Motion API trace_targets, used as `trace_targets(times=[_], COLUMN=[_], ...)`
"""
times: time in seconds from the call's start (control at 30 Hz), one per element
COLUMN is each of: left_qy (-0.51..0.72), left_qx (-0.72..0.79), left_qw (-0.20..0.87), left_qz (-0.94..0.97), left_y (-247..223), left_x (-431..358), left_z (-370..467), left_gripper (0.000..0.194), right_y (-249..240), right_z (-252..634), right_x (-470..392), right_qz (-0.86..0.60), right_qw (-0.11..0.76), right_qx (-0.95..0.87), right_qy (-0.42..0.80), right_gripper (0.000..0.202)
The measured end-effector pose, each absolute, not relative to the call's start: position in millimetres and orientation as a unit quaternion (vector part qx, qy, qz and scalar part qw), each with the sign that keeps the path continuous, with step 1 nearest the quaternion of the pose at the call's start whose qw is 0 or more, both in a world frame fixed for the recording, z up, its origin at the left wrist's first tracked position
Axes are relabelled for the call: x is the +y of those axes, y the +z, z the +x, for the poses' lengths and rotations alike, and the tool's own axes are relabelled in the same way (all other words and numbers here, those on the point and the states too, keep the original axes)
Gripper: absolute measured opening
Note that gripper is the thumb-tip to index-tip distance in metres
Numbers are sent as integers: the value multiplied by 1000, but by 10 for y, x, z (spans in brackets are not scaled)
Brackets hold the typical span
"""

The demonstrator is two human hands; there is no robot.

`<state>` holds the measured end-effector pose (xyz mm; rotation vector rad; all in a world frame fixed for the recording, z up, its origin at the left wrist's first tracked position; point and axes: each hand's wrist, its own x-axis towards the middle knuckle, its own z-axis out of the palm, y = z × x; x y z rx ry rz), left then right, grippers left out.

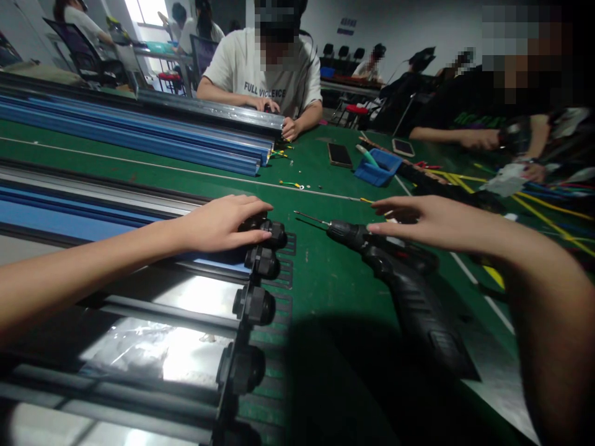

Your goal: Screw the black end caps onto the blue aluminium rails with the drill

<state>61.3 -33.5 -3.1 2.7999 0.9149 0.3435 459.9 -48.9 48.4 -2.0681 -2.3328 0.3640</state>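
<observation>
The left hand [222, 226] has its thumb and fingers set apart around the farthest of at least 4 black, hexagonal plastic cable glands [260, 305] along the end of the blue-and-silver metal profiles [186, 291]; its grip is unclear. The right hand [427, 217], fingers and thumb parted, is at the front of the black, pistol-shaped power drill [409, 285], which lies on the green, flat tabletop [320, 279], its thin bit [311, 217] pointing towards the glands' side
</observation>
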Motion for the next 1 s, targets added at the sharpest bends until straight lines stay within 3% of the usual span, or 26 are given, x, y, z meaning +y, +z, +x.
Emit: trace_targets(times=[0.2,0.43,0.7,1.0], left_qy=[114,111,109,109], left_qx=[302,303,317,313], left_qw=[90,85,80,80], left_qz=[942,943,939,940], left_y=[-24,-32,-33,-25], left_x=[-333,-329,-341,-335], left_z=[612,609,609,611], left_gripper=[59,59,64,61], right_y=[330,111,91,-60], right_z=[4753,4515,4477,4298], right_x=[-535,-524,-563,-561], right_qz=[-661,-631,-617,-570], right_qw=[-79,-124,-67,21], right_qx=[-725,-750,-770,-814], right_qy=[175,153,146,110], right_gripper=[82,70,79,71])
